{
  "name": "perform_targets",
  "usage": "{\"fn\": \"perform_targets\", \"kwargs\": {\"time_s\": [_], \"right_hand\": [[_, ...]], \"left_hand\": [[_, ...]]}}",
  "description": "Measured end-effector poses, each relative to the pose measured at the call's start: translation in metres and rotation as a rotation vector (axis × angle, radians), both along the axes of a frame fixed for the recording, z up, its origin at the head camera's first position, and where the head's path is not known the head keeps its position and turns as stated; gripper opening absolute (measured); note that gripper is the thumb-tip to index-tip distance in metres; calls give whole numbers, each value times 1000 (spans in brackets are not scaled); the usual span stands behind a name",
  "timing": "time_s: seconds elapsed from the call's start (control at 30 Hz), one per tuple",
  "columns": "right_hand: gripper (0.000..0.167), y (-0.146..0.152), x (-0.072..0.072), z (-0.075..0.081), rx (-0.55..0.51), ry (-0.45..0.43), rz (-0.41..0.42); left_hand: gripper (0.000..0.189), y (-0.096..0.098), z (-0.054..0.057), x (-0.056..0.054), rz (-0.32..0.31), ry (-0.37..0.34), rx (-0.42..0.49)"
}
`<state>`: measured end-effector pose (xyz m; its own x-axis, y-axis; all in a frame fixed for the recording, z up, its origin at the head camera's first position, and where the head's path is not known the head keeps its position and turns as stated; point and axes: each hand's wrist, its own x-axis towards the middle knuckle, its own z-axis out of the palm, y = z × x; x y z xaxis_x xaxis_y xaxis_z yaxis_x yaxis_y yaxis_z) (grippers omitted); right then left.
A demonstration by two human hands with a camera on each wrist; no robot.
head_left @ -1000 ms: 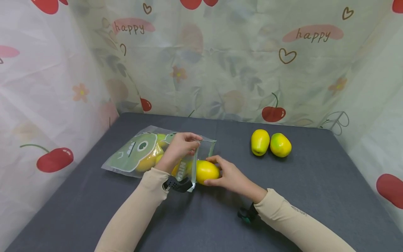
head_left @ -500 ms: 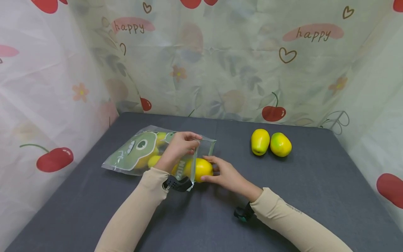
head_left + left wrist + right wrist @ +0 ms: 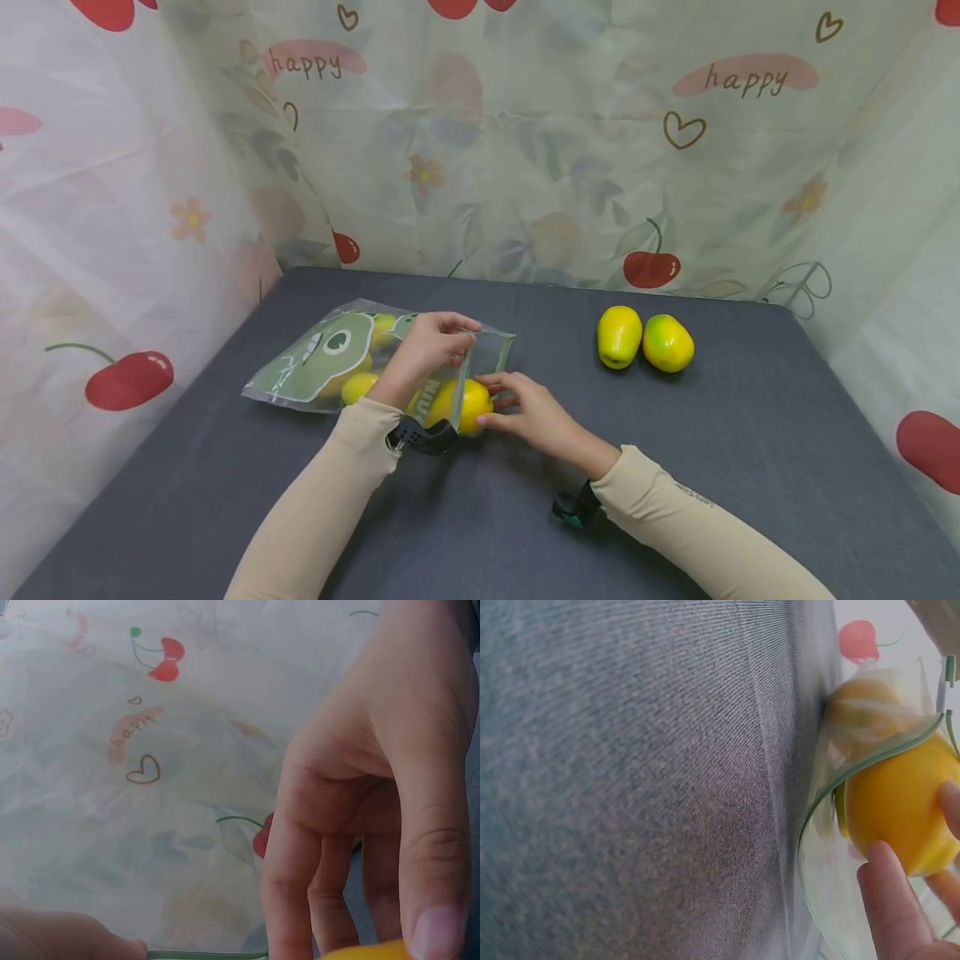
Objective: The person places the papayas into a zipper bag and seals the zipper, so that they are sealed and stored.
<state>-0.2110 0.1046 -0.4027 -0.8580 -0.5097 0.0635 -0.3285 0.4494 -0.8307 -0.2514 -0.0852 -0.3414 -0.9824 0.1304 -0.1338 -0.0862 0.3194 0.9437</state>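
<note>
A clear zip bag (image 3: 315, 358) with a green cartoon face lies on its side, several yellow fruits showing through it. My left hand (image 3: 426, 354) pinches the upper edge of its mouth, holding the opening raised toward the right. At that opening my right hand (image 3: 543, 421) holds a yellow mango (image 3: 476, 407) by its outer end, thumb on the near side and fingers on the far side. Most of the mango is inside the rim, as the right wrist view shows, with the fingertips (image 3: 889, 877) on its skin. In the left wrist view, only the mango's top edge (image 3: 367, 952) appears.
Two more yellow mangoes, one oblong (image 3: 619, 337) and one tinged green (image 3: 668, 343), lie side by side at the back right of the dark grey table (image 3: 750, 433). A printed curtain (image 3: 510, 167) encloses the back and sides.
My right hand has moved left, pushing the mango farther into the bag's mouth. A fruit inside has shifted left. The left hand stays on the bag's edge.
</note>
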Motion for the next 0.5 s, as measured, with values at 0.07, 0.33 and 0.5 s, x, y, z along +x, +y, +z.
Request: {"fn": "perform_targets", "kwargs": {"time_s": [0.07, 0.33, 0.5], "right_hand": [[47, -1, 0, 0, -18, -11, -4], [27, -3, -1, 2, -30, -1, 16], [24, -4, 0, 2, -8, 11, 53]], "left_hand": [[21, 0, 0, 0, 1, -1, 3], [25, 1, 2, 0, -2, 1, 10], [22, 2, 1, -1, -2, 10, 4]]}}
